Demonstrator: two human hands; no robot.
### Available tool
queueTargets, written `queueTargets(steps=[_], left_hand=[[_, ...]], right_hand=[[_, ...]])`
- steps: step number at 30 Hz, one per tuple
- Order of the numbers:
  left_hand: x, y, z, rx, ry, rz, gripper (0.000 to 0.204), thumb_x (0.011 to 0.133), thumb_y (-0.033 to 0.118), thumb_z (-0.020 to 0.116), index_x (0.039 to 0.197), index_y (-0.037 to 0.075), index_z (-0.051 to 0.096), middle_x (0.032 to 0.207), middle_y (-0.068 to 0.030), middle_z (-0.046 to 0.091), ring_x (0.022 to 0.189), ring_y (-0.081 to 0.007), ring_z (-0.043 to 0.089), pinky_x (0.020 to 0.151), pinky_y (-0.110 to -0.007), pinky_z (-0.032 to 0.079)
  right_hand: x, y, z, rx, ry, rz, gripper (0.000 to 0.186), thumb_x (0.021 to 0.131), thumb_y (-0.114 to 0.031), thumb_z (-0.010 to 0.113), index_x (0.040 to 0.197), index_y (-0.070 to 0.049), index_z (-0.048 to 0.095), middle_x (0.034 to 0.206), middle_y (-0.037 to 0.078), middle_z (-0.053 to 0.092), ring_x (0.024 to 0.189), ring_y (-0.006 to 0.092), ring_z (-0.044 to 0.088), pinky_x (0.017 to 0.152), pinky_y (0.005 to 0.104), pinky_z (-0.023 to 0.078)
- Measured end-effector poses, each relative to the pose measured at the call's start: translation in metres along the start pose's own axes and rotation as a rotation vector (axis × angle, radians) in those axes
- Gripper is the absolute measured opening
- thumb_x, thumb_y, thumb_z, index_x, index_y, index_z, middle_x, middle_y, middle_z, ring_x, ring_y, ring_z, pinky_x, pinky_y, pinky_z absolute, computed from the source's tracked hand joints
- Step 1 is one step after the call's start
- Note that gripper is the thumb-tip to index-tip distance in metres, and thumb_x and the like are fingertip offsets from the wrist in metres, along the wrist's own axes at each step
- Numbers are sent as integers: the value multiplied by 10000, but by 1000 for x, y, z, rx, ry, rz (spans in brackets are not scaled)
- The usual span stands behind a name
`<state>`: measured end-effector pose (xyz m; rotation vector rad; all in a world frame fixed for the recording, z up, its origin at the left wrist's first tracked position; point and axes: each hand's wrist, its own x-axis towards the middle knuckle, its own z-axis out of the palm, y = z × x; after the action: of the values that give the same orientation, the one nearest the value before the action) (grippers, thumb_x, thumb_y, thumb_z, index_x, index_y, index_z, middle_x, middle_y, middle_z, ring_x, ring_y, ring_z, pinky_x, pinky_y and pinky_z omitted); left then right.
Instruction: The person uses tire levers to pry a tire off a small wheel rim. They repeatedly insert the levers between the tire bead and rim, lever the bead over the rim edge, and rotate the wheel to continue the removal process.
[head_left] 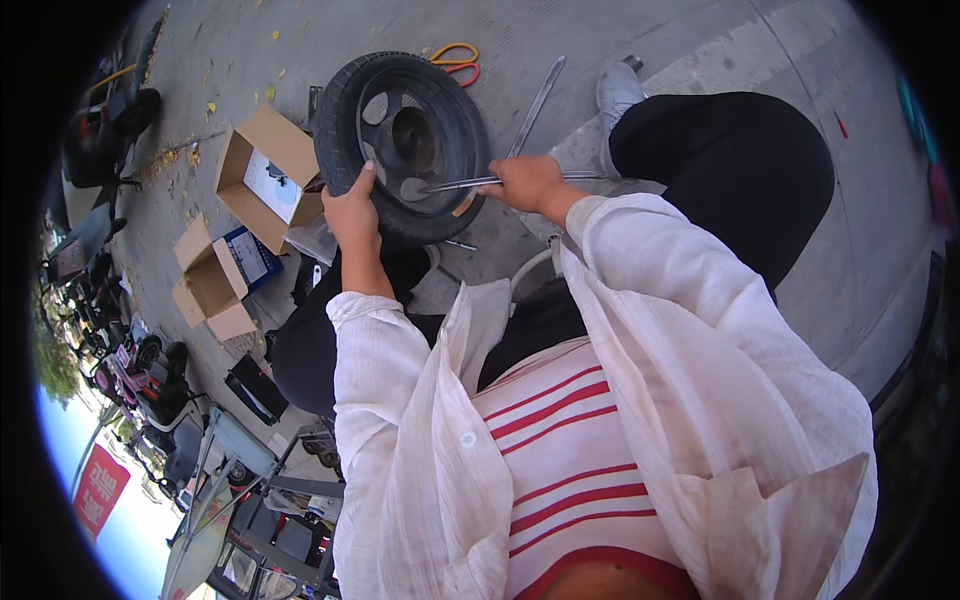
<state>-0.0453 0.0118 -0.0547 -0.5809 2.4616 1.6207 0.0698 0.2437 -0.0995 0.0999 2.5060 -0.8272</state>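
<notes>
Tyre [465,130] and rim [410,138] sit at the far centre of the head view, face turned up toward you, perhaps so both hands can get at the inner edge; what props them is hidden. Your left hand [352,212] clasps the tyre's near-left side, thumb on the face and fingers out of sight behind, which likely steadies it. Your right hand [530,186] is wrapped round a lever [455,185], its tip at the rim's near side and its other end running out right, seemingly for purchase; you cannot tell whether the tip is hooked under. A second bar [539,103] lies on the ground [700,45] just beyond that hand, probably for easy reach. Left of the tyre stands an open carton [287,143], apparently placed out of the way.
</notes>
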Motion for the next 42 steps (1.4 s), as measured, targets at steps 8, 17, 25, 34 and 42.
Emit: queueTargets(steps=[8, 17, 25, 34, 42], left_hand=[[-22, 23, 6, 381, -69, 253, 774, 664, 345, 845, 1238, -69, 530, 1105, -224, 657, 1006, -328, 640, 921, -371, 462], [-72, 34, 20, 391, -223, 432, 710, 649, 275, 845, 1196, -56, 537, 1021, -198, 656, 943, -310, 643, 869, -380, 488], [-76, 20, 21, 398, -217, 550, 715, 650, 239, 848, 1208, -67, 522, 1049, -194, 644, 975, -304, 629, 879, -373, 482], [-65, 23, 14, 437, -193, 442, 730, 672, 299, 850, 1230, -35, 518, 1057, -195, 652, 969, -292, 643, 880, -363, 482], [-60, 26, 16, 438, -206, 438, 739, 670, 326, 854, 1222, -40, 527, 1094, -210, 643, 1002, -305, 636, 897, -375, 475]], right_hand=[[-2, 1, -6, -229, -34, -41, 408, 832, -525, 648, 903, -131, 733, 923, 115, 722, 897, 303, 697, 720, 430, 534], [-3, -7, -23, -326, -16, -144, 402, 821, -510, 669, 891, -122, 746, 901, 80, 730, 897, 273, 702, 725, 398, 536], [4, -18, -17, -374, -10, -214, 277, 831, -396, 670, 907, -144, 756, 935, 59, 737, 913, 236, 708, 733, 379, 543], [4, -31, -17, -330, -41, -170, 214, 856, -321, 640, 921, -157, 760, 959, 47, 738, 916, 228, 711, 721, 382, 546], [17, -36, -18, -312, -74, -198, 289, 853, -398, 656, 952, -146, 759, 969, 63, 738, 935, 250, 708, 752, 402, 542]])
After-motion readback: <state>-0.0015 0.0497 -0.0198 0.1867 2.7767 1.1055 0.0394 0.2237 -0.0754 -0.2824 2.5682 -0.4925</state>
